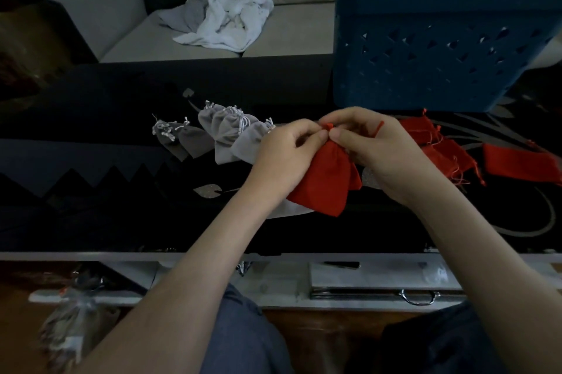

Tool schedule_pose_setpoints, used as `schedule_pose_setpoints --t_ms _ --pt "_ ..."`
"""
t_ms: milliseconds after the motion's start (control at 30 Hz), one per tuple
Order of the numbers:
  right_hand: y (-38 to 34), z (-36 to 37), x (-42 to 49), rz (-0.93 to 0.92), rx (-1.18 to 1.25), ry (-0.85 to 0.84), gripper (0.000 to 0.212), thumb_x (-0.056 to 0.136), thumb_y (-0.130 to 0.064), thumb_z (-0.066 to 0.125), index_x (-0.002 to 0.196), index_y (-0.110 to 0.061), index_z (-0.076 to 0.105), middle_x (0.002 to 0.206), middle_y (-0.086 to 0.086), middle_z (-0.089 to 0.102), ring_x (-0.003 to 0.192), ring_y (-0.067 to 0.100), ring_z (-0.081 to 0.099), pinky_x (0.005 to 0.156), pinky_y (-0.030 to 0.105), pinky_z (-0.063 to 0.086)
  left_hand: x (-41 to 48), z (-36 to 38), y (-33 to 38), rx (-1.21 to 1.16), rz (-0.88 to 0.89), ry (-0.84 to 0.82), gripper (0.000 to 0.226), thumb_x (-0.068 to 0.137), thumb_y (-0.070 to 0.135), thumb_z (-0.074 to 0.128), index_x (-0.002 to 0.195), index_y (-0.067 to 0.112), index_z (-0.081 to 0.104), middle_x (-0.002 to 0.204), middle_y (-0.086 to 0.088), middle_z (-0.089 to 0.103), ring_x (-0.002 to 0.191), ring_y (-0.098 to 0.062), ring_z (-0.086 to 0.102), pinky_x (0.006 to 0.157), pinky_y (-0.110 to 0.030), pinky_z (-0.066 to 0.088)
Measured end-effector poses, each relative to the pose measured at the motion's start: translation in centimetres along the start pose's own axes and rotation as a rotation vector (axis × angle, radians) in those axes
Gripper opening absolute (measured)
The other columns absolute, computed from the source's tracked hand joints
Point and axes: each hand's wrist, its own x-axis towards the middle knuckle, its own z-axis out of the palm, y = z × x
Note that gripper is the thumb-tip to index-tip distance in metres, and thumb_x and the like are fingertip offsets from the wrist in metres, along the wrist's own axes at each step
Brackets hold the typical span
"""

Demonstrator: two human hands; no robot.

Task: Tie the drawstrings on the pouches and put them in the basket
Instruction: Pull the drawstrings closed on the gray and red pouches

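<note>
Drawstrings (327, 126) are keeping both my hands busy. I am pinching the gathered neck of a red pouch (325, 182) between my left hand (282, 154) and my right hand (383, 154), with the fingers of both curled in tight around the cord at its top. One loose red end is poking up over my right hand. The pouch is hanging from my grip just above the dark table (91, 197), its lower corner pointing toward me. Grey pouches (225, 133) are lying in a cluster just left of my left hand, and more red pouches (450, 154) are lying spread out to the right of my right hand. The blue basket (425, 69) is standing behind my hands at the table's far right. A white cloth (231, 20) is lying crumpled on the sofa (292, 35) beyond.
</note>
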Motion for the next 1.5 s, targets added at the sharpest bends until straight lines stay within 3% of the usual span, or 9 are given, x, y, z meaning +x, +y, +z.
schedule_pose_setpoints --t_ms 133,267,467,533,700,1033,1233,1367,1500 --pt "-0.1 -0.2 0.1 -0.014 -0.043 0.040 0.015 0.089 -0.009 0.061 0.086 -0.023 0.066 0.069 -0.012 0.059 0.063 -0.002 0.053 0.061 0.014 0.042 0.0 0.0 0.2 -0.040 -0.034 -0.003 0.015 0.095 0.024 0.056 0.085 0.028 0.067 0.079 0.013 0.066 0.081 -0.002 0.061 0.079 -0.023 0.048" --pt "-0.1 0.0 0.1 -0.039 -0.001 0.012 0.014 0.090 -0.009 0.060 0.084 -0.021 0.063 0.068 -0.007 0.053 0.058 -0.002 0.047 0.053 0.010 0.037 0.0 -0.1 0.3 -0.416 -0.260 -0.032 0.014 0.092 0.027 0.059 0.084 0.019 0.068 0.082 0.002 0.067 0.087 -0.017 0.063 0.089 -0.038 0.049" --pt "0.3 0.0 0.1 -0.091 0.009 -0.029 0.010 0.088 -0.012 0.063 0.084 -0.021 0.063 0.073 -0.006 0.048 0.063 -0.001 0.044 0.060 0.012 0.037 0.0 -0.4 0.4 -0.564 -0.277 -0.066 0.007 0.091 0.017 0.058 0.088 0.014 0.063 0.077 0.002 0.067 0.074 -0.010 0.064 0.076 -0.027 0.052" --pt "0.3 0.1 0.1 -0.089 0.018 -0.023 0.011 0.088 -0.011 0.062 0.083 -0.021 0.062 0.071 -0.008 0.048 0.063 -0.002 0.044 0.060 0.012 0.037 -0.1 -0.4 0.6 -0.544 -0.248 -0.079 0.010 0.092 0.016 0.056 0.090 0.012 0.065 0.078 0.001 0.067 0.077 -0.010 0.064 0.077 -0.027 0.052" --pt "-0.1 0.4 -0.2 -0.101 0.080 -0.027 0.013 0.090 -0.005 0.057 0.083 -0.016 0.058 0.063 -0.014 0.051 0.055 -0.002 0.046 0.054 0.009 0.037 -0.5 -0.5 1.0 -0.304 -0.167 -0.045 0.025 0.095 0.027 0.055 0.074 0.019 0.065 0.063 0.011 0.062 0.063 0.003 0.058 0.061 -0.013 0.044" --pt "-0.6 0.4 -0.6 -0.091 -0.100 -0.043 0.017 0.093 -0.006 0.055 0.108 -0.005 0.061 0.078 0.008 0.054 0.059 -0.006 0.050 0.057 0.007 0.039 -0.1 0.2 0.0 -0.153 -0.097 0.038 0.023 0.094 0.021 0.057 0.072 0.020 0.063 0.059 0.011 0.056 0.057 0.003 0.053 0.061 -0.016 0.042" --pt "-0.1 0.3 -0.2 -0.045 -0.144 -0.023 0.017 0.087 -0.011 0.065 0.103 -0.014 0.063 0.081 0.008 0.060 0.070 0.016 0.049 0.067 0.021 0.043 -0.2 0.3 0.4 -0.282 -0.086 0.089 0.008 0.092 0.017 0.060 0.084 0.016 0.060 0.066 0.007 0.061 0.061 0.001 0.058 0.061 -0.015 0.045" --pt "0.3 0.3 -0.1 -0.015 -0.265 -0.025 0.005 0.084 -0.016 0.069 0.088 -0.013 0.068 0.089 0.010 0.070 0.084 0.023 0.063 0.084 0.039 0.050 -0.3 0.1 0.8 -0.302 -0.057 0.128 0.009 0.091 0.015 0.061 0.083 0.013 0.059 0.065 0.008 0.060 0.061 0.002 0.058 0.060 -0.013 0.046" --pt "-0.2 0.0 -0.3 -0.002 -0.137 -0.092 0.010 0.091 -0.016 0.060 0.085 -0.014 0.067 0.069 -0.007 0.060 0.061 -0.004 0.050 0.058 0.010 0.039 -0.2 -0.3 0.7 -0.310 -0.030 0.186 0.009 0.092 0.016 0.060 0.084 0.011 0.059 0.070 0.007 0.058 0.063 0.003 0.056 0.061 -0.012 0.045"
